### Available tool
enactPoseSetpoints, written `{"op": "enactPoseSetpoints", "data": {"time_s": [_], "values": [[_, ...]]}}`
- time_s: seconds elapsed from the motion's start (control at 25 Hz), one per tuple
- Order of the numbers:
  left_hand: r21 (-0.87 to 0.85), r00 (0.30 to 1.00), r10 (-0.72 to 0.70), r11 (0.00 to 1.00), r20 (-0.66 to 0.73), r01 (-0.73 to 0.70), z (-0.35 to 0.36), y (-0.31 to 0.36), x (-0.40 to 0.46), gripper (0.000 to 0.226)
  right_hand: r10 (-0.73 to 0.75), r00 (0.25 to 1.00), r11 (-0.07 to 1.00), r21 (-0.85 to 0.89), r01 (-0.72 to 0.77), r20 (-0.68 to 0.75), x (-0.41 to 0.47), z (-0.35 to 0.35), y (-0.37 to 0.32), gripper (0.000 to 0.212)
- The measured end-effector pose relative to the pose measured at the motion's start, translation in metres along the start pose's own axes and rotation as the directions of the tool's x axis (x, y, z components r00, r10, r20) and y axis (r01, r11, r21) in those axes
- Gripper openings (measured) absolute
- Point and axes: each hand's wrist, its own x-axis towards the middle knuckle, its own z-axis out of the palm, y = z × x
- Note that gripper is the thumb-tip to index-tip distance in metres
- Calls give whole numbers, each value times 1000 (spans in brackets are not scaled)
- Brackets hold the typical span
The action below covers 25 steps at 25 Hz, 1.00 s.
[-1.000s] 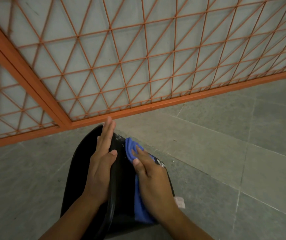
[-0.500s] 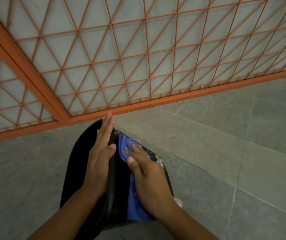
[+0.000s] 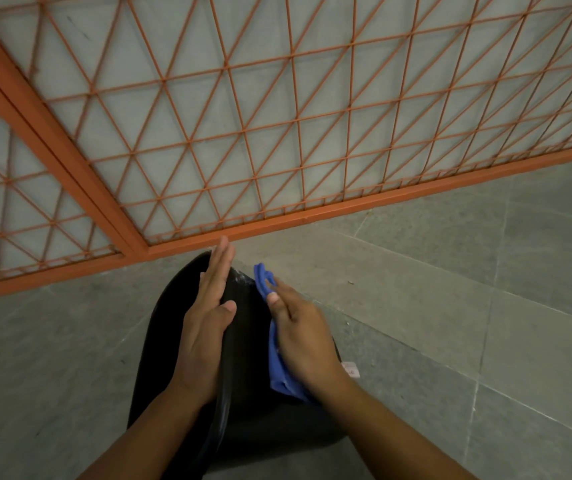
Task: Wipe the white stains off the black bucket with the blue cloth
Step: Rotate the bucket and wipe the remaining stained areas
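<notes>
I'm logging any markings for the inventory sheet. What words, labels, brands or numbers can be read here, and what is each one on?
Small white tag by the black bucket, beside the right hand: faint reddish marks, too small and blurred to read.
Blue cloth, left hand, orange metal grille and grey floor tiles: no text visible.

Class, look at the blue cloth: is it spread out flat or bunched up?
Bunched up. The blue cloth shows folds and a loop by the fingertips, pressed under the right hand against the black bucket.
</notes>
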Motion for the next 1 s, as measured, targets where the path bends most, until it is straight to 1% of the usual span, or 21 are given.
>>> {"op": "enactPoseSetpoints", "data": {"time_s": [0.08,0.16,0.24,0.32,0.4,0.48,0.56,0.64,0.72,0.8,0.84,0.88,0.92,1.0], "values": [[2,1000,6,1000,14,-6,2,1,-1,63,-71,997,996,-56,72,19,-21,5,-7,38],[-12,1000,-20,1000,2,20,-1,0,-2,64,-140,987,990,-9,141,75,-23,11,-16,41],[-7,999,-43,999,-13,43,-4,-2,-2,64,-153,982,988,38,150,109,-1,14,-14,37],[12,999,-40,999,-21,41,-5,-4,-3,67,-106,991,994,43,103,76,20,14,-9,34],[53,1000,6,999,1,-7,-6,-5,-3,66,-85,996,996,2,85,14,17,15,0,36],[97,999,20,995,25,-23,-9,-7,1,61,-107,993,994,-42,105,-44,-3,17,6,47],[87,1000,13,996,24,-15,-12,-8,3,60,-153,987,988,-29,152,-46,-24,19,6,59],[36,1000,16,999,15,-16,-13,-8,2,62,-219,976,976,12,219,7,-26,23,1,57],[7,1000,-4,1000,21,4,-15,-14,4,68,-239,970,971,31,238,44,-7,23,-2,49],[37,999,16,999,39,-18,-17,-15,7,71,-157,988,986,47,157,-10,12,20,3,40],[66,998,28,997,55,-31,-14,-13,7,72,-104,993,993,55,106,-48,15,17,3,39],[87,997,31,996,70,-37,-11,-10,7,72,-83,994,994,61,87,-77,13,16,3,39],[81,997,25,996,76,-31,-7,-7,5,72,-95,992,993,62,100,-79,7,15,1,40],[30,998,10,999,66,-12,-8,-9,4,75,-166,986,984,66,168,-24,-2,17,-8,43]]}}
